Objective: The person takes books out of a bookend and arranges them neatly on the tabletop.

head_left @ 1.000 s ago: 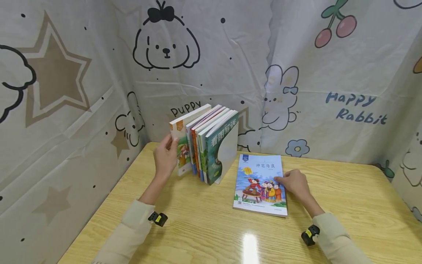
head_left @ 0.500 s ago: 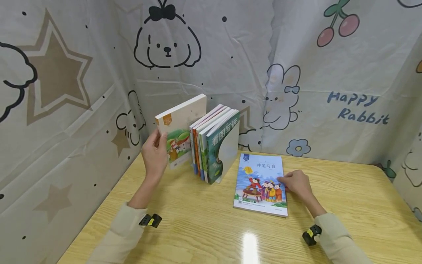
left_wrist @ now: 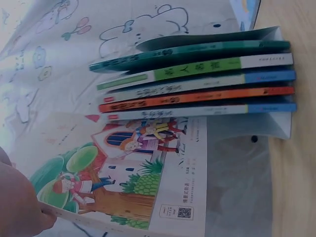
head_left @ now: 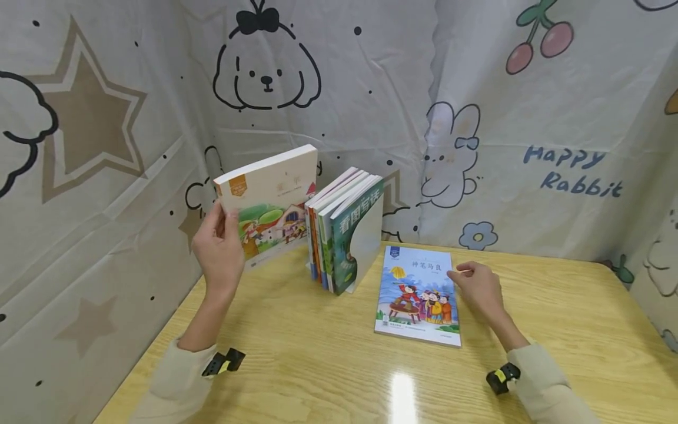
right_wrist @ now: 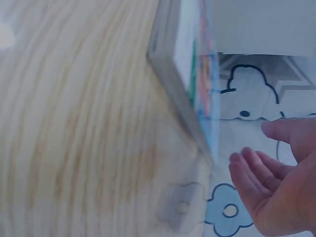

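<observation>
My left hand point(head_left: 217, 253) grips a cream-covered picture book point(head_left: 281, 194) by its left edge, thumb on the front cover. The book is held upright and tilted, left of a row of standing books point(left_wrist: 197, 94). At the row's right end stands a green book point(head_left: 346, 253) with a white bookend point(head_left: 368, 235) beside it. A blue picture book point(head_left: 418, 294) lies flat on the table, cover up. My right hand point(head_left: 479, 288) hovers at its right edge; in the right wrist view the thumb and loosely bent fingers are parted and hold nothing.
The yellow wood-grain table point(head_left: 318, 359) reaches back to a curtain point(head_left: 339, 88) printed with cartoon animals, which also hangs along the left and right sides. Another white bookend point(left_wrist: 271, 123) stands at the row's left end.
My left hand has drawn the cream book out of the row's left end, leftward and up, turning its cover toward me. My right hand has come off the blue book's right edge.
</observation>
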A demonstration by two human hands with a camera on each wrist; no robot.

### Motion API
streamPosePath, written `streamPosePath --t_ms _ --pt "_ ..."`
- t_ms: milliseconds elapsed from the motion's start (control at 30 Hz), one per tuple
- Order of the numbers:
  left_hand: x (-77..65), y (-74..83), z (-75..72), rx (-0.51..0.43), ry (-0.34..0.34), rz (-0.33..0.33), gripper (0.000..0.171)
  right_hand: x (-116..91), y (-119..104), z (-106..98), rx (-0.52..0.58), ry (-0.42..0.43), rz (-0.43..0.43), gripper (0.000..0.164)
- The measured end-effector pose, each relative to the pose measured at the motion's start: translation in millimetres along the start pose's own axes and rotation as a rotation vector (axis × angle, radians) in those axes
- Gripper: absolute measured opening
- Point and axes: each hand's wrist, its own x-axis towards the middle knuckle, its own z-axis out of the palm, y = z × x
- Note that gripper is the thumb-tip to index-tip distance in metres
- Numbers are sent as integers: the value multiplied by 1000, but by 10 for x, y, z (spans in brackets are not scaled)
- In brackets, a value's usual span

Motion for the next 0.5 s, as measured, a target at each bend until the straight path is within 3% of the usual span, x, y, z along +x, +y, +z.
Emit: streamPosePath --t_ms 133,233,500 --pt "8 -62 -94 12 13 -10 30 -24 -23 -24 84 54 -84 60" --pt "-4 -35 -167 21 15 -14 30 -4 -24 -20 157 85 -149 55" --pt "-8 75 -287 26 23 0 30 317 293 182 239 133 -282 41"
